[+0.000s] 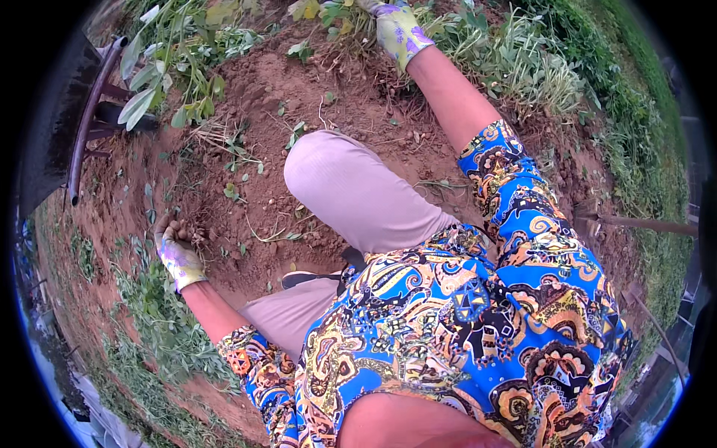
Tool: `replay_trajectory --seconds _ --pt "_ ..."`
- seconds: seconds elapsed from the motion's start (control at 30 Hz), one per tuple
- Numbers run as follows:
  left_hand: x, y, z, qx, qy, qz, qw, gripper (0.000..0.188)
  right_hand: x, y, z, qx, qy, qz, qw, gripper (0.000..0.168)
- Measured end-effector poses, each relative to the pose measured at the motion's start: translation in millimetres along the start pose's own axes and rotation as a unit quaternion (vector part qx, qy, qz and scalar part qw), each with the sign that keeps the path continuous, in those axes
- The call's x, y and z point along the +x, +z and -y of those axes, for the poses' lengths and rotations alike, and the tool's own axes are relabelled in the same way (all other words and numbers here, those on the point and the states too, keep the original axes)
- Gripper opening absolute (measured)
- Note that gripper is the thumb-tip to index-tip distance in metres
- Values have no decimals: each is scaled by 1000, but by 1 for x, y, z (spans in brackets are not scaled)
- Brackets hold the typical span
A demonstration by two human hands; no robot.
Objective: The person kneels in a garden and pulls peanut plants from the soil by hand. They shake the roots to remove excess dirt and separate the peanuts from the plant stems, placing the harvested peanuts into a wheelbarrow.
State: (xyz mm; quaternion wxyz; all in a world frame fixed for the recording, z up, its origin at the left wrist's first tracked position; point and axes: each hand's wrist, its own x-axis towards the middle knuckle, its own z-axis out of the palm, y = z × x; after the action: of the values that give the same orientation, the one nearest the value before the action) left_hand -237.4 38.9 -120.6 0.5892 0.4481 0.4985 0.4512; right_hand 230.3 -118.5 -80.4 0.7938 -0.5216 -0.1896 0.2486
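Observation:
My left hand [179, 257], in a yellow glove with a purple flower print, is low over the reddish soil at the left. Its soil-stained fingers are curled against a soil-covered clump of roots [197, 234]. My right hand [399, 33], gloved alike, reaches to the top edge among uprooted leafy plants [336, 14], which look like peanut plants. Its fingertips are partly cut off by the picture's edge, so its grip is hidden. Between the hands lies loose soil [252, 106] with scattered leaves and stems.
A dark container with a metal tube rim [92, 117] stands at the upper left, leafy stems [145, 84] hanging beside it. Pulled plants [526, 67] are heaped at the upper right. My bent knee [336, 173] juts over the soil. A wooden handle [644, 224] lies at the right.

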Motion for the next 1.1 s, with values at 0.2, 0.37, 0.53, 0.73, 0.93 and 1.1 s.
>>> replay_trajectory --seconds 0.2,0.37,0.53,0.73,0.93,1.1 --pt "4 -1 30 10 -56 15 998 26 6 -267 -35 -323 212 -215 897 45" --pt "2 -42 35 59 -46 -2 997 26 -44 -280 -25 -337 283 -242 865 47" --pt "11 -42 45 61 -75 14 995 28 -62 -241 -3 -739 -55 -49 670 27" --pt "11 -56 45 87 -95 -7 992 33 -40 -205 6 -922 25 83 377 53" --pt "2 -63 39 132 -116 -31 984 33 9 -286 18 -728 -24 69 681 34" --pt "17 -79 47 166 -133 10 977 44 -6 -263 41 -498 -14 -129 858 18"
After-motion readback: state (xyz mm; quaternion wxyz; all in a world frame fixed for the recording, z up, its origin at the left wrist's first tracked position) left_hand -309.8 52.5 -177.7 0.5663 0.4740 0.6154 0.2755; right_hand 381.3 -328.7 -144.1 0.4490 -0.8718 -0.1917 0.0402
